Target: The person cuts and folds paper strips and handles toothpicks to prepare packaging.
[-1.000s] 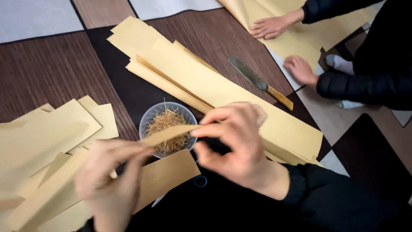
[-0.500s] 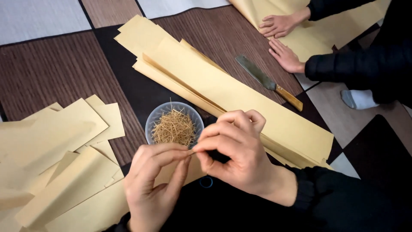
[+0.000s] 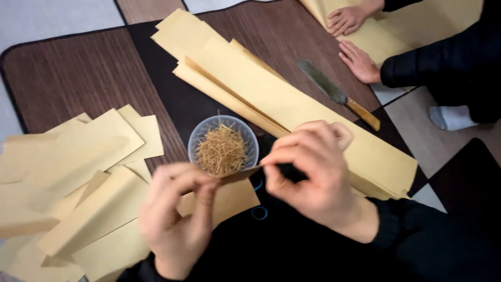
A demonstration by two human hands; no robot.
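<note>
Lower centre of the frame: left hand (image 3: 175, 219) and right hand (image 3: 313, 175) both pinch one narrow yellow paper strip (image 3: 241, 174), each closed on an end. Strip's long axis runs near horizontal across the frame, right end tilted slightly up; it looks edge-on and a bit blurred. Left hand's thumb and forefinger clamp the lower left end, right hand's fingertips clamp the upper right end.

Just above the strip sits a clear plastic bowl (image 3: 223, 143) full of fine straw-coloured fibres (image 3: 222, 151). Under the hands lies a cut yellow sheet (image 3: 235, 198) on dark fabric.

Left of the frame: loose pile of cut yellow sheets (image 3: 78, 172), overlapping. Centre to right: stack of long yellow paper (image 3: 292, 104), long axis diagonal from upper left to lower right. Beside it a cleaver with wooden handle (image 3: 339, 96), blade pointing upper left.

Upper right: another person's hands (image 3: 355, 42) flat on more yellow paper.
</note>
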